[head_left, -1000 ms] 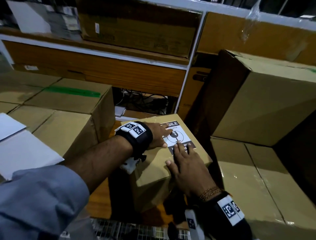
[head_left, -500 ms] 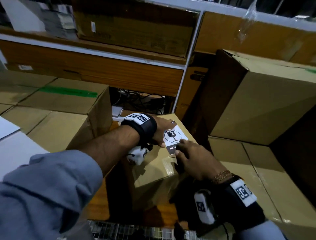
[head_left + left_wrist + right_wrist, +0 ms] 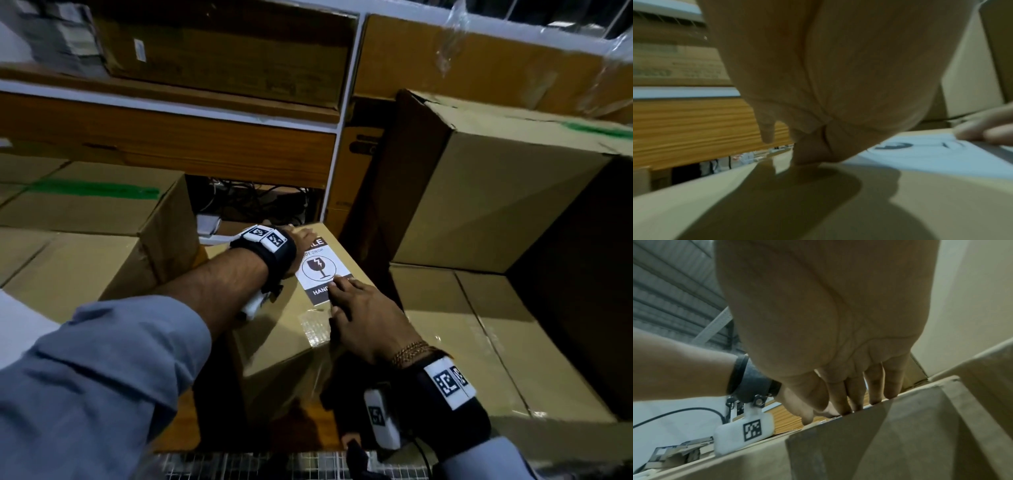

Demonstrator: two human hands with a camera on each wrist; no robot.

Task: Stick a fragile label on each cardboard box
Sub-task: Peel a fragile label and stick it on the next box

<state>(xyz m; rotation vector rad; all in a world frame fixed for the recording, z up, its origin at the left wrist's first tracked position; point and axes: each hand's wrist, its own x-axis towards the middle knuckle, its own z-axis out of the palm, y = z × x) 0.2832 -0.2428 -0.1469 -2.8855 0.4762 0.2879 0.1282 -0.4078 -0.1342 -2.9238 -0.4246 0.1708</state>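
A white and grey fragile label (image 3: 320, 270) with a broken-glass sign lies flat on top of a small cardboard box (image 3: 274, 329) in the middle. My left hand (image 3: 301, 240) lies flat on the label's far left part, fingers straight, hiding some of its heading. My right hand (image 3: 356, 308) rests on the box top, its fingertips pressing the label's near right corner. In the left wrist view the label (image 3: 937, 155) shows pale under my palm. The right wrist view shows my right fingers (image 3: 857, 395) extended down onto the box edge.
Large cardboard boxes (image 3: 85, 212) stand to the left, one with green tape. A big tilted box (image 3: 507, 192) and flat boxes (image 3: 479, 342) lie to the right. Wooden shelving (image 3: 171, 147) with cartons runs behind. White sheets (image 3: 20, 329) lie at the far left.
My left hand slid toward the label's far end and my right hand drew back a little toward its near corner, uncovering the glass sign. The label stays flat on the box.
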